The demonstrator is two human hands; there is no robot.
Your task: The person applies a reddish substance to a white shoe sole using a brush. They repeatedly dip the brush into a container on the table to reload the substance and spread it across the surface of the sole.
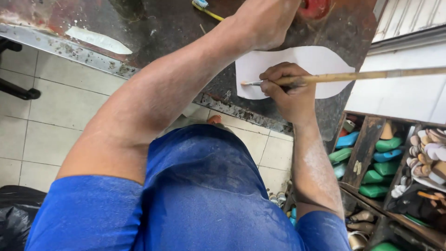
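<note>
The left hand (267,21) is cut by the top edge, so its fingers are not seen and I cannot tell if it is open or closed; it rests at the top of the white sheet (320,62). The arm hides the sheet's left upper part. The right hand (288,90) is closed around a long brush (353,75), whose handle runs out of the picture to the right. The brush tip touches the left edge of the sheet, which lies on the dark worktable (186,28). The shelf (367,144) with shoe forms at the right is partly cut off.
</note>
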